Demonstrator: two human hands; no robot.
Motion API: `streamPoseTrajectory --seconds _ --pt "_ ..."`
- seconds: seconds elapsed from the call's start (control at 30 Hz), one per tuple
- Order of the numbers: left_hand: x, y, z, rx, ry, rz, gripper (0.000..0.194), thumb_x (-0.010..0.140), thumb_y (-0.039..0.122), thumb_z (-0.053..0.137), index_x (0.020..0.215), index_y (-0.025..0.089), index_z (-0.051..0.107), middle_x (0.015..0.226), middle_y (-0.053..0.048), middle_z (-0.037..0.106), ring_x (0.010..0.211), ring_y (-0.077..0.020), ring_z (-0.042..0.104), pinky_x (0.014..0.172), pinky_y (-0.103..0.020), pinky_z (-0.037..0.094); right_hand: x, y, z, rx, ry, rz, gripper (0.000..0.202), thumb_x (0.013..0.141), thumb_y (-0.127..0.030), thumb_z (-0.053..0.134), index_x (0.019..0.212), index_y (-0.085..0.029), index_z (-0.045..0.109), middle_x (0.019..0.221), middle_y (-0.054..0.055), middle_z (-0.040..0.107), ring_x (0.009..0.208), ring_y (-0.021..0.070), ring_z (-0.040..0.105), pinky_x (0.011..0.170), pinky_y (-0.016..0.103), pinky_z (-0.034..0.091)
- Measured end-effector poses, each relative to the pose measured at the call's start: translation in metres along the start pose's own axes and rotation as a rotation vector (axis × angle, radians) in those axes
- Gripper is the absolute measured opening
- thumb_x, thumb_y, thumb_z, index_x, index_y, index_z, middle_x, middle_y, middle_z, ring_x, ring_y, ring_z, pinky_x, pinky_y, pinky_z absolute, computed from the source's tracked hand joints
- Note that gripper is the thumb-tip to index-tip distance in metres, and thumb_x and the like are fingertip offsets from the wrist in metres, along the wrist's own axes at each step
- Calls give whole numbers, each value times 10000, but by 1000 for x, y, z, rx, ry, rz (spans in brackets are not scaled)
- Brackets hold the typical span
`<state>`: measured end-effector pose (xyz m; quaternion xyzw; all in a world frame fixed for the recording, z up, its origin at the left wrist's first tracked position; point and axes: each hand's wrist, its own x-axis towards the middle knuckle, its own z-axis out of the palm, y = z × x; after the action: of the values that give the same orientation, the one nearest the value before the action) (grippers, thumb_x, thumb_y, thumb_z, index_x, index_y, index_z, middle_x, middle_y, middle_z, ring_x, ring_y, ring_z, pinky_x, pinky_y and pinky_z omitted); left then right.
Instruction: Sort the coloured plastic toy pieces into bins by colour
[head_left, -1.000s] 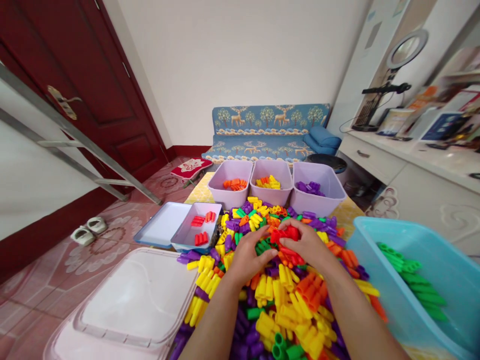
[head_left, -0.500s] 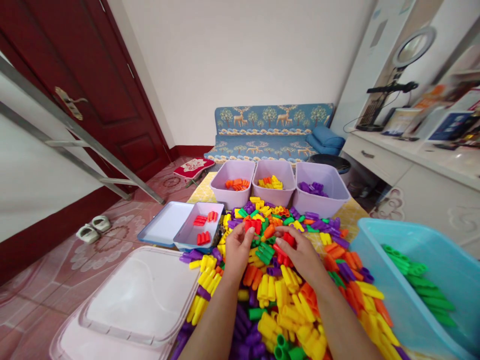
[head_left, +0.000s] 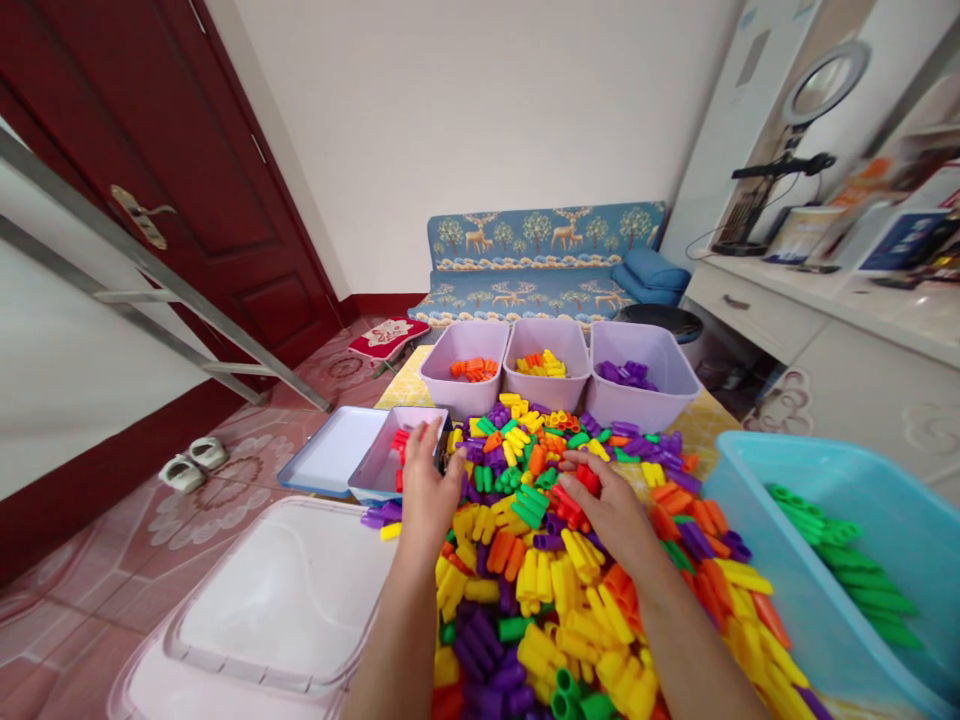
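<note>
The right hand [head_left: 613,502] grips red pieces [head_left: 589,481]. What the left hand [head_left: 427,495] grips is hidden; it should clear the tray rim [head_left: 371,490].

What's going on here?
A person's right hand grips red pieces above a mixed-color heap. Their left hand is at an open box with red pieces in it; whether it holds anything is hidden. Behind, three lilac bins hold orange, yellow with orange, and purple pieces; green ones lie in the teal tub.
</note>
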<state>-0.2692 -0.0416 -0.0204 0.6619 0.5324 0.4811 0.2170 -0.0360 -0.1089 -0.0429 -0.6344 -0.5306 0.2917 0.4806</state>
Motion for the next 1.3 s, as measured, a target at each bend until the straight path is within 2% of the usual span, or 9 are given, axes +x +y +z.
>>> streamPoseTrajectory --seconds 0.07,0.17,0.33,0.43,0.63,0.83,1.03,1.17,1.3 --pt "-7 9 -1 106 -243 24 454 775 336 627 1213 216 620 1162 -113 654 1011 -266 629 865 -382 496 -1 -6 -7 -107 8 -32 463 820 -436 558 1216 -197 568 1183 99 645 1111 269 595 983 465 437" --pt "-16 22 -8 245 -594 28 512 652 346 731 1153 257 671 911 -65 724 789 -243 667 725 -320 507 -8 -18 -28 -364 -31 -105 564 749 -453 641 1255 -211 579 1334 117 555 1266 319 466 1056 511 349" --pt "-20 35 -18 437 -766 115 614 610 310 724 1216 312 627 971 -49 723 843 -262 668 743 -309 487 -27 -30 -61 -628 -295 -66 739 558 -396 815 1259 -317 598 1249 76 633 1103 366 592 919 478 458" --pt "-22 39 -11 449 -771 142 652 610 294 709 1252 306 598 1050 -64 711 904 -285 666 789 -337 494 -33 -31 -56 -674 -402 -22 853 523 -370 837 1321 -333 541 1201 77 663 1051 367 621 881 457 472" --pt "-36 39 29 242 -714 243 698 579 121 661 1256 268 582 1163 -86 661 1032 -302 630 908 -382 485 -24 -22 -21 -550 -469 -132 973 534 -281 806 1421 -271 406 1437 102 457 1293 331 433 1058 474 342" --pt "-38 28 63 -275 -410 -91 541 731 170 618 1268 190 557 1182 -87 658 1073 -258 608 973 -422 457 -7 -5 -4 -301 -90 -87 696 723 -274 650 1379 -232 421 1360 126 513 1259 284 475 1050 499 362" --pt "-36 20 77 -868 -356 -277 694 726 252 691 1369 211 433 1152 -79 659 1031 -209 633 932 -377 499 1 -2 -12 -121 126 -82 609 786 -327 580 1365 -231 417 1410 124 404 1225 263 481 824 382 547" --pt "-36 18 75 -871 -377 -328 616 711 318 711 1281 193 513 1069 -78 672 925 -212 663 787 -342 561 -3 -12 -13 -165 47 -109 477 765 -262 586 1241 -242 559 1258 89 571 1063 248 584 730 346 550" --pt "-40 21 72 -810 -427 -319 539 733 370 703 1205 205 500 813 -15 670 654 -149 656 569 -244 531 -9 -24 -2 -87 -84 -102 559 755 -238 585 1308 -284 519 1223 63 619 837 197 642 673 325 532"
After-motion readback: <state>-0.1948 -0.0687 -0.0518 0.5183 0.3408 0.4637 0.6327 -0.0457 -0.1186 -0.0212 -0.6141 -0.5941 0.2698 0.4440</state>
